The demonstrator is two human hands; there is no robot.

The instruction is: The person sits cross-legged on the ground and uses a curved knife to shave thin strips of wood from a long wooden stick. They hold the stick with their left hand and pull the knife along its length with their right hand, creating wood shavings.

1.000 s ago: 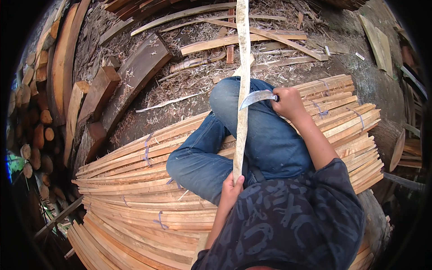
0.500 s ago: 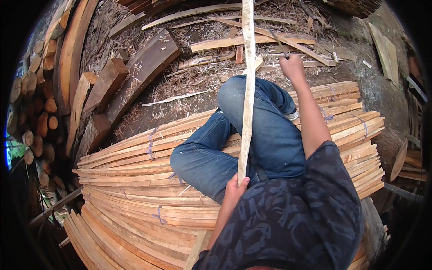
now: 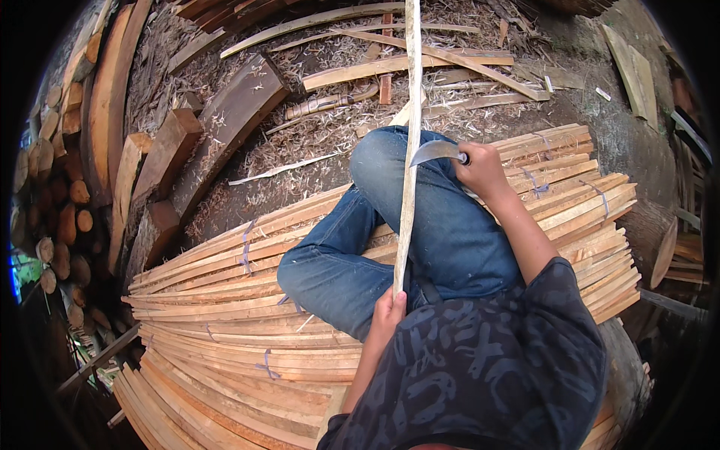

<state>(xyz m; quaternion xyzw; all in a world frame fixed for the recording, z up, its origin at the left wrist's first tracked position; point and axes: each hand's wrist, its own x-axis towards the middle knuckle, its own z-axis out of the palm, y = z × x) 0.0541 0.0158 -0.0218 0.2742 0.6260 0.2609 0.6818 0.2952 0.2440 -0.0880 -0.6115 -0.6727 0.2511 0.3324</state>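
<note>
A long pale wooden strip (image 3: pixel 409 191) runs from my lap past my raised knee and out at the top of the view. Near its lower end, by my waist, my left hand (image 3: pixel 390 306) is closed around it. My right hand (image 3: pixel 481 171) grips the dark handle of a curved knife (image 3: pixel 436 151). The knife's blade points left, and its tip meets or overlaps the strip in front of my knee. Whether the edge bites into the wood cannot be told.
I sit on bundles of sawn slats (image 3: pixel 247 300) tied with purple string. Thick timber beams (image 3: pixel 232 124) and stacked logs (image 3: pixel 64 217) stand at the left. Loose strips (image 3: pixel 405 69) and a sheathed blade or similar slim wooden piece (image 3: pixel 319 105) lie among shavings ahead.
My right hand has come back toward me from farther out, bringing the knife to the strip. The strip leans slightly differently; my left hand keeps its hold.
</note>
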